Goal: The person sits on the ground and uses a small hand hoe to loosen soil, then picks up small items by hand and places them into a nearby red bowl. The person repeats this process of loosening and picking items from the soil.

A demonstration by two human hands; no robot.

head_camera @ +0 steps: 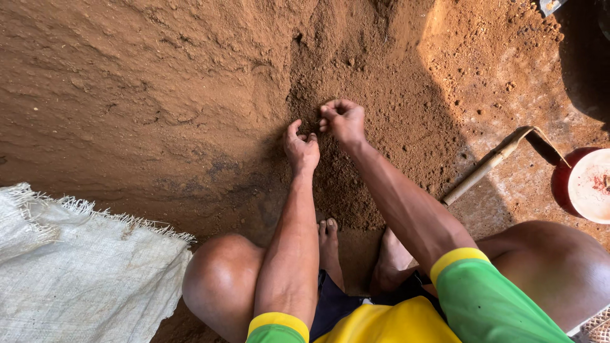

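Note:
I squat over a heap of reddish-brown soil (190,95) that fills the upper left and middle of the view. My left hand (300,148) rests on the soil with curled fingers, pinching into it. Just to its right and a little farther away, my right hand (344,119) has its fingers bent inward, closed on a bit of soil or a small lump; what it grips is too small to make out. The two hands nearly touch. My knees and bare feet (330,244) sit below the hands.
A white woven sack (82,273) lies at the lower left. A tool with a pale wooden handle (486,166) and a dark blade lies on the ground to the right. A red bucket with a white inside (588,184) stands at the right edge.

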